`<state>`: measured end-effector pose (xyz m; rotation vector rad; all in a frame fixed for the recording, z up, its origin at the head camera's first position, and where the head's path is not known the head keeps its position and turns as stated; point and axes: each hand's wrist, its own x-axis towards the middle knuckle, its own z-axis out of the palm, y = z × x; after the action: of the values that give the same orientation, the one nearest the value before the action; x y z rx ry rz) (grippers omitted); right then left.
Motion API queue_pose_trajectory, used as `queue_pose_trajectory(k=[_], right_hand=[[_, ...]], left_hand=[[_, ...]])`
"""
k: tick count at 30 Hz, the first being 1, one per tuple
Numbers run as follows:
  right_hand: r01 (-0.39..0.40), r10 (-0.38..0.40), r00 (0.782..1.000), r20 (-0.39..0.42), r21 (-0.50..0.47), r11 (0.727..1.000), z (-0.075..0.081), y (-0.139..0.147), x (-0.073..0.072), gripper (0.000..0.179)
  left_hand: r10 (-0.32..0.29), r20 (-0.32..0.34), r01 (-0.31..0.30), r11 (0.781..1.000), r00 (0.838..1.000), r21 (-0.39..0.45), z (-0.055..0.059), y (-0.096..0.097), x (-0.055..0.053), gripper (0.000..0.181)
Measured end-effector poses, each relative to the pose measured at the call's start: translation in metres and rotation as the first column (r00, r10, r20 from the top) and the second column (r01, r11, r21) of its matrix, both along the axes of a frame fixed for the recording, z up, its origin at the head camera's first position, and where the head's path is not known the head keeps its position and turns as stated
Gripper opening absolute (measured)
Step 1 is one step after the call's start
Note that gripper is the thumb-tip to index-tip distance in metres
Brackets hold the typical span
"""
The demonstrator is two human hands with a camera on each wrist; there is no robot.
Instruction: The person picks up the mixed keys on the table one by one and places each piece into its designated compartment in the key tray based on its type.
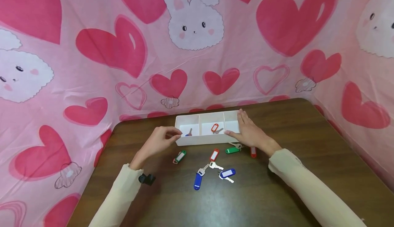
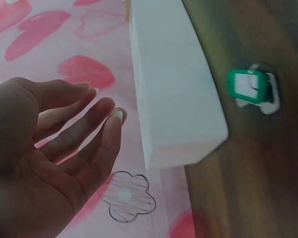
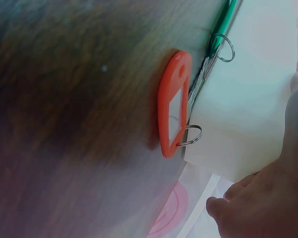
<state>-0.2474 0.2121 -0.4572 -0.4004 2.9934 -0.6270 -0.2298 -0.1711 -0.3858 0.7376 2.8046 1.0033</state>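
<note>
A white box [image 1: 203, 140] with three compartments stands near the back of the table. My left hand [image 1: 157, 139] is at its left end, fingertips over the front rim; in the left wrist view the fingers are loosely bent with nothing between them. At the other end is my right hand [image 1: 251, 133], fingers extended along the right wall and thumb over the front rim. A key with a blue tag [image 1: 188, 134] lies in the left compartment, and one with a red tag [image 1: 214, 128] in the middle. The right compartment is partly hidden by my right hand.
Before the box lie tagged keys: a green tag [image 1: 181, 156] at left, a red tag [image 1: 214, 155], another green tag [image 1: 233, 150], and a red tag [image 3: 164, 109] below my right wrist. Nearer are two blue tags [image 1: 198, 181]. A pink curtain [image 1: 191, 63] hangs behind the table.
</note>
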Motion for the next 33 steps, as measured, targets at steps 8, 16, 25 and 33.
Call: queue_pose_trajectory(k=[8, 16, 25, 33], right_hand=[[-0.003, 0.003, 1.000, 0.008, -0.007, 1.000, 0.002, 0.000, 0.001, 0.124], [-0.003, 0.003, 1.000, 0.002, 0.006, 1.000, -0.002, -0.001, -0.003, 0.124], [0.006, -0.006, 1.000, 0.006, -0.003, 1.000, -0.002, 0.000, -0.004, 0.125], [0.012, -0.011, 1.000, 0.028, -0.010, 1.000, -0.003, 0.001, -0.005, 0.125]], left_hand=[[-0.008, 0.016, 0.009, 1.000, 1.000, -0.008, -0.014, -0.010, 0.013, 0.021], [-0.035, 0.007, 0.036, 0.999, 0.999, -0.040, -0.025, -0.014, 0.021, 0.019], [-0.035, 0.066, 0.038, 0.998, 0.997, -0.042, -0.037, -0.021, 0.027, 0.032], [-0.048, 0.051, 0.052, 0.996, 0.998, -0.078, -0.051, -0.024, 0.031, 0.031]])
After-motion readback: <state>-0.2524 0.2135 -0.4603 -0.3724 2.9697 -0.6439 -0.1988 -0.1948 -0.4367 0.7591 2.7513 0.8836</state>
